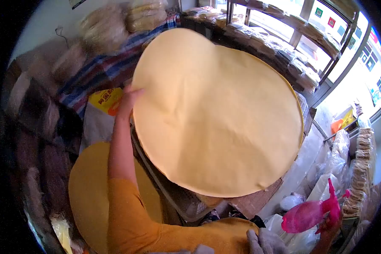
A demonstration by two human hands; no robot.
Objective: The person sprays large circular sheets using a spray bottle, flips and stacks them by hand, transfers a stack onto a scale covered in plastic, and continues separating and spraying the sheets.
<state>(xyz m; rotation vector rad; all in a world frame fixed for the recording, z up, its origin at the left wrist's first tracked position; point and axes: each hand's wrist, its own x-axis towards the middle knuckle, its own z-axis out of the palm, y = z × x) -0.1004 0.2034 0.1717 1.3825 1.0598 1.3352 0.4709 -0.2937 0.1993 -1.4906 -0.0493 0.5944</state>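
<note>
A large, thin, round pale-yellow sheet (224,122), like a flat pancake, fills the middle of the view. Its far-left part is raised and bulges upward, while the near part lies flatter. At the sheet's left edge, my left hand (132,96) is closed on it, with most fingers hidden behind the sheet. Low on the right, my right hand (329,228) grips a pink spray bottle (305,216) by its neck, apart from the sheet. Another round yellow sheet (86,186) lies lower down on the left, partly covered by my left arm.
Shelves with bagged goods (262,40) stand along the window. At right are clear plastic bags (338,148) and a stack of folded brown sheets (363,158). Behind my left hand are a yellow-printed sack (106,99) and striped cloth (101,67); bagged bundles (103,27) sit beyond.
</note>
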